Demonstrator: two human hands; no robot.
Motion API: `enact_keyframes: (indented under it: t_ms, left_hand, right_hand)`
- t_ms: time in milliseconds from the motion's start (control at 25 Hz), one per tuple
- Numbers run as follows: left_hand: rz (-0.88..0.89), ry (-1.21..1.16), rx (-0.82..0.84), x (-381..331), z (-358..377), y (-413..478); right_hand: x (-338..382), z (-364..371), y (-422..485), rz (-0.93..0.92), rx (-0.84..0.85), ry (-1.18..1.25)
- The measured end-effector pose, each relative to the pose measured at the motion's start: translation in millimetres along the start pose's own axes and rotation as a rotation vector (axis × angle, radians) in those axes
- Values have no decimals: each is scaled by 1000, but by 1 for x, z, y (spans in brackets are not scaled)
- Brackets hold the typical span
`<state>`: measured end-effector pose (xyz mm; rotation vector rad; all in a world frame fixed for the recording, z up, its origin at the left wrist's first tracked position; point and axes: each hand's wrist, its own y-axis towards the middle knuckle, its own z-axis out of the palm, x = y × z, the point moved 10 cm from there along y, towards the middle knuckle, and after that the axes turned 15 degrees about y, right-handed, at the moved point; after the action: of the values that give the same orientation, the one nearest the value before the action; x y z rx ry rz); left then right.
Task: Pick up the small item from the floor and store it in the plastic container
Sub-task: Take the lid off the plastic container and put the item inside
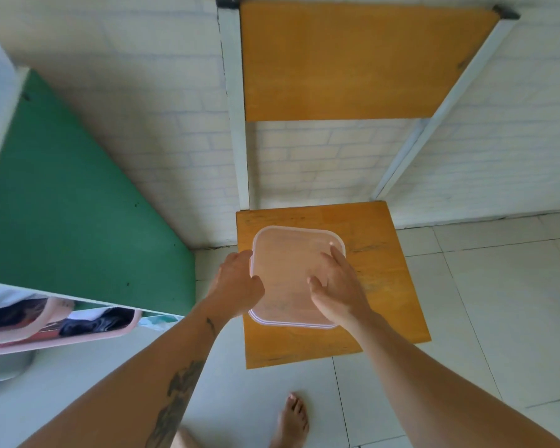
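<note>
A clear square plastic container (285, 257) with its lid on sits on the orange wooden seat of a chair (385, 286). My left hand (236, 282) grips the container's left edge, thumb over the lid. My right hand (337, 286) lies flat on the lid's right side with fingers spread. I cannot make out any small item inside the container or on the floor.
The chair's orange backrest (337, 59) stands against a white brick-pattern wall. A green board (62, 205) leans at the left. A pink basket (55, 324) with dark clothes is at lower left. My bare foot (291, 418) rests on the pale floor tiles.
</note>
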<state>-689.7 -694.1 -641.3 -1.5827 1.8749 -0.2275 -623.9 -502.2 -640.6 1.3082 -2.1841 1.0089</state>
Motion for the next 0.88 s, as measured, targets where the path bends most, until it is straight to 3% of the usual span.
enact_keyframes:
  t_ms: [400, 680, 880]
  left_hand:
    - [-1, -172, -212, 3, -154, -117]
    - [-12, -230, -572, 32, -284, -225]
    - [-40, -290, -692, 80, -348, -271]
  right_hand:
    - [170, -54, -75, -180, 90, 164]
    - [319, -60, -135, -434, 164, 162]
    - [402, -43, -157, -518, 186, 182]
